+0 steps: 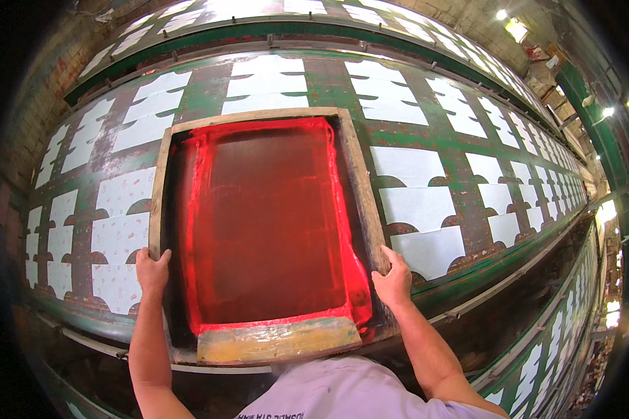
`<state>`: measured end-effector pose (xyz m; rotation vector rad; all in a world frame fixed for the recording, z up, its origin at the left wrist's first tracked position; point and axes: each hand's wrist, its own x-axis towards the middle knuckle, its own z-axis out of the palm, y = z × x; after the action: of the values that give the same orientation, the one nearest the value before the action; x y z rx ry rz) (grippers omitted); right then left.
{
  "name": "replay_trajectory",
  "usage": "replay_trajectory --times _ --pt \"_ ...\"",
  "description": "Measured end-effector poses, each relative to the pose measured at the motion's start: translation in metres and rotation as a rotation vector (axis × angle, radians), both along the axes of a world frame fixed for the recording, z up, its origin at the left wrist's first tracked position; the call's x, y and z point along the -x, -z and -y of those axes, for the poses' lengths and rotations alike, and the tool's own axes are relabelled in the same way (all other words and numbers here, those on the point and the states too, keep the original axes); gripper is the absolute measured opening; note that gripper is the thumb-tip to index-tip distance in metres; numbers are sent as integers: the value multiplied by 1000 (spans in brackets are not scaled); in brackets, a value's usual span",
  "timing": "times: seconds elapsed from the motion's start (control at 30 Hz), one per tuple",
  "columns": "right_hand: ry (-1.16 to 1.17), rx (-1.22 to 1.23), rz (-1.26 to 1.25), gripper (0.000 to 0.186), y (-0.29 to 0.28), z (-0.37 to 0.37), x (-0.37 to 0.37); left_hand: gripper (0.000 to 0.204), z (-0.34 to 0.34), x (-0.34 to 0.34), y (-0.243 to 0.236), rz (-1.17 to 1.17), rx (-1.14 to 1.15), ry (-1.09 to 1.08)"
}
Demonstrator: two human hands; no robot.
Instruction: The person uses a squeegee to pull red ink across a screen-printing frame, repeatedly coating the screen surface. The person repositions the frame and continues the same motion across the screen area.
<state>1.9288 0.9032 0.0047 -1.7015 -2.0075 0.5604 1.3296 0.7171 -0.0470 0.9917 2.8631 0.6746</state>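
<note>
A large wooden screen-printing frame [362,174] lies in front of me over the long table. Its mesh [269,216] looks dark red, and thick bright red ink [344,237] runs along the edges. A yellowish board wrapped in clear tape [279,341] spans the frame's near end, close to my shirt. My left hand [152,271] grips the left rail, thumb on the inner side. On the opposite rail, my right hand [393,279] is closed round the wood. Whatever is under the screen is hidden.
White cut fabric pieces [423,209] lie in rows on the green and brown table [461,192]. Those to the left [122,237] carry small reddish prints. A metal rail [496,290] follows the near edge. More fabric-covered tables stand beyond [398,28] and at the lower right [538,377].
</note>
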Motion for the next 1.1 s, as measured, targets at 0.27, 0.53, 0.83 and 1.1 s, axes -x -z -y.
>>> replay_trajectory --times 0.27,0.53,0.83,1.1 --pt "-76 -125 -48 66 -47 -7 -15 47 -4 23 -5 151 -109 21" --pt "-1 -81 -39 64 -46 -68 -98 42 -62 -73 -35 224 -243 55" --pt "118 -95 -110 65 -14 -147 -270 37 -149 -259 -32 272 -331 81" --pt "230 -4 -155 69 -1 -193 -395 48 -196 -403 -26 145 -191 11"
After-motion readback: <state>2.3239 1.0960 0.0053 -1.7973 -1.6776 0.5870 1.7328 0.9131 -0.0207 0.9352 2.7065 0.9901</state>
